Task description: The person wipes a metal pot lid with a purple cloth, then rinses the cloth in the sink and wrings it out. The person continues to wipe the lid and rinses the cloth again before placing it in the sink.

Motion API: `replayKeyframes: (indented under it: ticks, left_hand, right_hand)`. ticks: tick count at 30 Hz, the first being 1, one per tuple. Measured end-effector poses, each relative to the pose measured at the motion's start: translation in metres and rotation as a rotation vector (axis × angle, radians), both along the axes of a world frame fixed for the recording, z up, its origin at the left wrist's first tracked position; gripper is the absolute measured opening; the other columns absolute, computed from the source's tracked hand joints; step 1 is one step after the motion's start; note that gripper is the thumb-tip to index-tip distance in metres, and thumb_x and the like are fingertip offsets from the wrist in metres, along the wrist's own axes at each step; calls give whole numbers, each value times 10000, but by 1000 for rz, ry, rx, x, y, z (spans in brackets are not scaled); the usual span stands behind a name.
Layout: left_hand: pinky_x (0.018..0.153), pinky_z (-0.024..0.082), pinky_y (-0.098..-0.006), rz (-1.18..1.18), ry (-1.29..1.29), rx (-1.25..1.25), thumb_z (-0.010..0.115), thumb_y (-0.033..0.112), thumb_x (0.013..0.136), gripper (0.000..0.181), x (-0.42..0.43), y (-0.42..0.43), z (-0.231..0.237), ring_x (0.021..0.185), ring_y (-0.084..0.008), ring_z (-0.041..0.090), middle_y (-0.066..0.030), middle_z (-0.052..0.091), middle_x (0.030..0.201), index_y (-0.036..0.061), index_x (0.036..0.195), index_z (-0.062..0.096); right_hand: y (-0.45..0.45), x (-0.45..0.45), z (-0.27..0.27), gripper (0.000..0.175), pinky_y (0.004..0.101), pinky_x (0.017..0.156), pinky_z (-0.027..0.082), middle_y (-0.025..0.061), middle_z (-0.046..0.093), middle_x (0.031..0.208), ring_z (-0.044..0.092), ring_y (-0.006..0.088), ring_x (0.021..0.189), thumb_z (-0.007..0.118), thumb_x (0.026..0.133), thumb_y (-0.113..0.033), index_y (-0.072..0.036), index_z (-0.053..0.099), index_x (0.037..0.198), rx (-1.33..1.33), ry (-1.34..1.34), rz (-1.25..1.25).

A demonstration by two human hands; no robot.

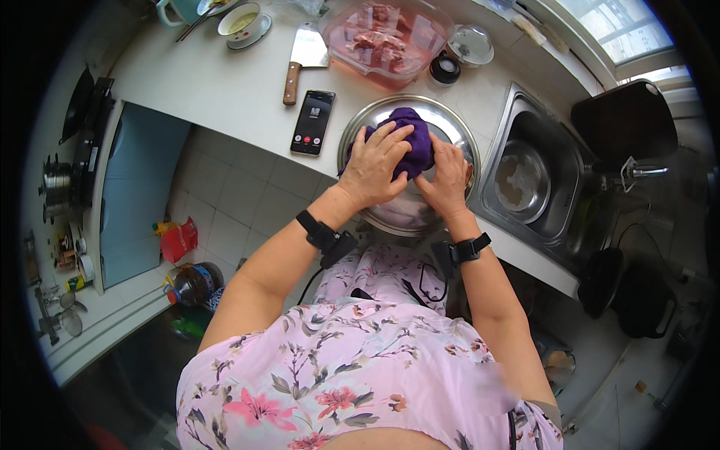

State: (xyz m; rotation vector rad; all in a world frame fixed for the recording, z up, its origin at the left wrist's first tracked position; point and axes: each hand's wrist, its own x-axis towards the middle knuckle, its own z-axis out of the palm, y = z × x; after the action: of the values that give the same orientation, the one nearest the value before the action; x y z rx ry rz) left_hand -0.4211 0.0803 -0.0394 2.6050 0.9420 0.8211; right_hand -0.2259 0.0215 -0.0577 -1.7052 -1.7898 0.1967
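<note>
A crumpled purple cloth point(417, 147) lies on a round, shiny stainless steel lid or pan point(400, 216) at the counter's front edge. My left hand point(376, 164) presses down on the cloth, its fingers spread over the folds and gripping them. On the cloth's right side, my right hand point(447, 179) rests with curled fingers, thumb and forefinger against the cloth's edge. Something dark shows between that thumb and forefinger, mostly hidden. Both wrists wear black straps with small devices.
A cleaver point(306, 53) and a smartphone point(313, 122) lie left of the steel piece. Behind stands a clear plastic basin point(388, 42) of raw meat in reddish water, beside a black-topped jar point(445, 68). At right, a sink point(526, 169) holds a metal bowl point(520, 183).
</note>
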Motion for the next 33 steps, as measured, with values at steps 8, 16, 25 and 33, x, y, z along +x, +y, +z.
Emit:
replayKeyframes:
  ticks: [8,16,25,33]
  left_hand:
    - [918,502,-485,197,-32,-98,691,182,766,432,55,57,-15,1145,-319,601,-52,661,1242,114,1191,650]
    - [989,474,-460,178,-62,-88,712,128,737,359,37,34,-13,1206,-299,552,-43,643,1284,101,1094,688]
    - [1056,420,-492,184,-71,-137,678,48,759,370,5,-21,-12,1256,-376,526,-97,624,1336,75,1124,622]
    - [956,522,-425,244,-101,-342,658,187,830,375,33,97,-22,1068,-343,646,-111,707,1197,68,1186,654]
  right_hand:
    - [12,0,-10,518,416,969,411,24,638,1272,543,282,1181,781,740,-216,-129,620,1225,92,5,-145]
    - [14,-5,-4,542,418,972,412,19,641,1249,548,274,1173,798,731,-205,-145,601,1233,72,-15,-217]
    - [13,1,-6,515,405,955,419,13,668,1232,568,267,1164,793,731,-191,-146,630,1217,96,17,-123]
    - [16,-4,-6,534,403,955,417,15,666,1236,565,264,1171,807,748,-215,-149,624,1245,75,-15,-181]
